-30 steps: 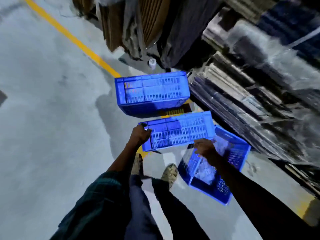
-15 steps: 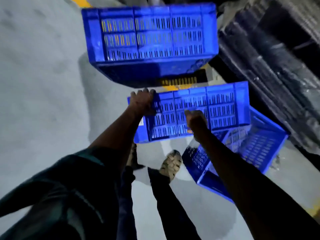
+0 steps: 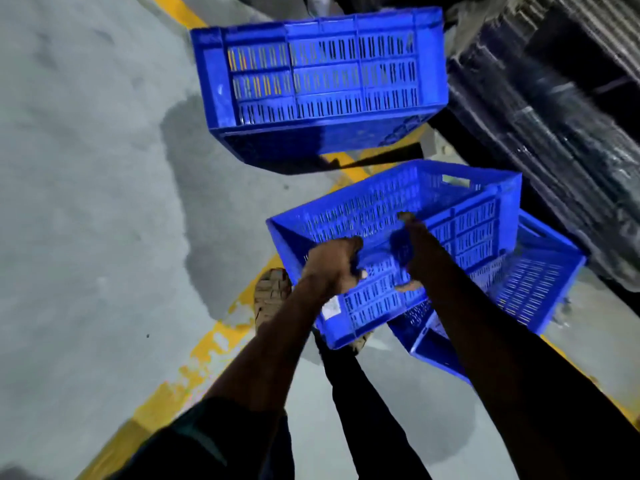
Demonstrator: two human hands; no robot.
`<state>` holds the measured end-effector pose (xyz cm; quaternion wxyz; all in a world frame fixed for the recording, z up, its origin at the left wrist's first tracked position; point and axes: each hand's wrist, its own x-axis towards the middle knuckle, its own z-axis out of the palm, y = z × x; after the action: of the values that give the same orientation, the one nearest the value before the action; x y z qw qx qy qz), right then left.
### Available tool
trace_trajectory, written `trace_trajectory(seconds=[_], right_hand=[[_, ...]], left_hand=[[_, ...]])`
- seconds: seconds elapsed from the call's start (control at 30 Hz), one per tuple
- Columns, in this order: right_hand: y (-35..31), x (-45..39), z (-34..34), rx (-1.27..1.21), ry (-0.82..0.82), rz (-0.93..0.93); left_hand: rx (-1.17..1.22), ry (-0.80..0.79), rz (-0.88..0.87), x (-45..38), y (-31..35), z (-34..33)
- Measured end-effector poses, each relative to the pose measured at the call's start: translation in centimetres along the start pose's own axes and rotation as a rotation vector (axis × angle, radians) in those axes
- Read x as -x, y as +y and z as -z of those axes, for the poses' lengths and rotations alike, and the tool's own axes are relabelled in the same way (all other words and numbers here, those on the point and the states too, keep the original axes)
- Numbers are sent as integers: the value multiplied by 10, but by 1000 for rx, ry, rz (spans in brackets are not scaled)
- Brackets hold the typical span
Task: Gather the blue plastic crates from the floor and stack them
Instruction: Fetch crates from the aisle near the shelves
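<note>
I hold a blue slotted plastic crate (image 3: 460, 216) in the air above my feet, tilted so its open inside faces me. My left hand (image 3: 334, 265) grips its near rim. My right hand (image 3: 407, 244) reaches over the same rim with the fingers inside the crate. A second blue crate (image 3: 322, 88) stands on the floor ahead, its slotted side toward me. A third blue crate (image 3: 533, 282) lies tilted on the floor at the right, partly hidden behind the held crate and my right arm.
A yellow floor line (image 3: 214, 344) runs diagonally under my feet across grey concrete (image 3: 86, 202). Dark plastic-wrapped stacked material (image 3: 554, 109) fills the right side next to the crates. My sandalled foot (image 3: 272, 292) stands on the line.
The held crate has been tipped from side-on to showing its open inside, and my hands have shifted onto its near rim. The view has swung back, showing more of the yellow line.
</note>
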<state>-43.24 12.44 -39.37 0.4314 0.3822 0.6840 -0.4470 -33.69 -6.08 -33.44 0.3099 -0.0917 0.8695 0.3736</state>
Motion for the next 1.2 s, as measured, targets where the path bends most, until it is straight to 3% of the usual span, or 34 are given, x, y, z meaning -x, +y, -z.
trace_trajectory(seconds=[0.13,0.27,0.37,0.43,0.5,0.57,0.67,0.73,0.8,0.97,1.1,1.2], right_hand=[[-30,61,0,2,-38,-92],[-40,146,-3,-61,-150,-124],[-24,222,-8,-144,-187,53],[-11,270,-16,-228,-220,62],[-7,322,-27,-262,-172,29],[0,363,-33,-250,-145,40],[10,418,-37,-246,-157,89],[15,446,-35,-258,-156,128],[20,462,-29,-311,-171,119],[37,492,1,-329,-229,186],[39,506,35,-259,-333,237],[34,509,65,-177,-437,252]], left_hand=[[-43,59,9,31,28,26],[111,94,73,78,39,67],[186,56,91,129,50,99],[310,68,100,164,61,117],[458,252,97,204,67,138],[427,577,99,243,66,159],[285,875,328,296,64,187],[315,900,490,328,63,198],[490,831,602,350,57,197],[1171,642,596,404,84,188],[1155,822,517,436,121,159],[1117,1006,630,460,168,131]])
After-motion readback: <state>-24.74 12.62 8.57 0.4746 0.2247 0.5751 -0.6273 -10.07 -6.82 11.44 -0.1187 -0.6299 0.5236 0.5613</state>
